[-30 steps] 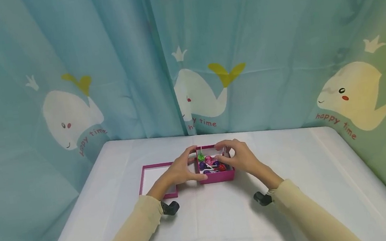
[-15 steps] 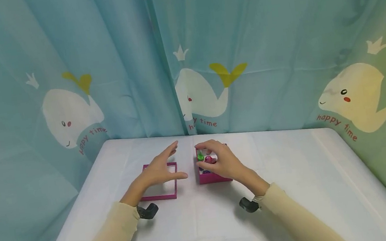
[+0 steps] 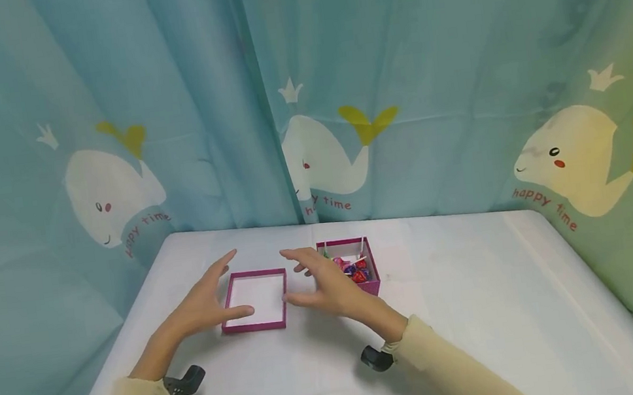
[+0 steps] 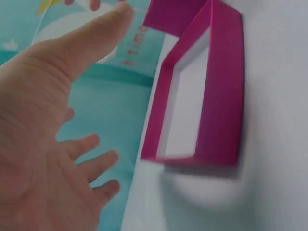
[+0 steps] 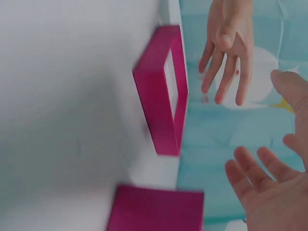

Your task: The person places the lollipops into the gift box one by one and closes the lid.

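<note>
A shallow magenta box lid (image 3: 255,327) with a white inside lies hollow side up on the table. My left hand (image 3: 202,305) hovers at its left side, thumb and fingers spread apart, holding nothing. Over the lid's right edge hangs my right hand (image 3: 330,286), its fingers also spread and free of any object. To the right stands a deeper magenta box (image 3: 371,287), partly covered by the right hand. Inside it lie several wrapped lollipops (image 3: 359,272) in red, pink and purple with white sticks. The left wrist view shows the lid (image 4: 224,91) apart from the left thumb.
A white cloth covers the table (image 3: 472,310). Behind it hangs a blue-green curtain (image 3: 432,78) printed with whales. Each wrist carries a black camera mount, such as the left mount (image 3: 185,381).
Both hands have left the sides of the lollipop box and shifted left to the lid. The left hand's fingers stay spread, and the right hand's fingers have opened wider.
</note>
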### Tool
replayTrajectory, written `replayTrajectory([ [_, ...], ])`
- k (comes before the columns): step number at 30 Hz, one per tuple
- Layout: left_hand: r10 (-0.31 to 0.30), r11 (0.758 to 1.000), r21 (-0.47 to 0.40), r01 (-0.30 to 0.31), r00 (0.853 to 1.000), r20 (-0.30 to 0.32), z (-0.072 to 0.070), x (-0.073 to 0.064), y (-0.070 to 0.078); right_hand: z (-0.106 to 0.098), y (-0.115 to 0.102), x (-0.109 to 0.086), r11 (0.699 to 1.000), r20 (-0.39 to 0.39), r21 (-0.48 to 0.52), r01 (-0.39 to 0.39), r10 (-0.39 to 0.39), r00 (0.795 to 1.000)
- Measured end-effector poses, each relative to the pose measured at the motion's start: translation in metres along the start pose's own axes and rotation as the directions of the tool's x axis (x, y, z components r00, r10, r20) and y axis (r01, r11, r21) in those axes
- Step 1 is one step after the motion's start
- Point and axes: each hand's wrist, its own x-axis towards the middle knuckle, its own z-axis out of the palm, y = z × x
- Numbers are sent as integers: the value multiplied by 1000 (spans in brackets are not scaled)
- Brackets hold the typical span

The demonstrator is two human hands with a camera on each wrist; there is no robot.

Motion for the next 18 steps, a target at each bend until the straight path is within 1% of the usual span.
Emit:
replayTrajectory([
  [3,-13,999,-37,13,1000,20,-3,-11,-9,12,-5,-2,997,46,52,-52,50,998],
  [6,-19,997,-71,23,998,54,-5,-21,-18,23,-6,-3,991,80,73,-115,110,991],
  [8,-26,997,-74,31,997,77,-4,-26,-22,30,-6,-5,984,94,82,-159,151,984],
  [13,-80,995,-43,86,991,112,0,-31,-31,45,-3,-7,967,84,95,-235,228,970],
  [18,-132,991,-18,136,983,126,8,-34,-36,56,-1,-7,950,58,92,-297,293,954],
])
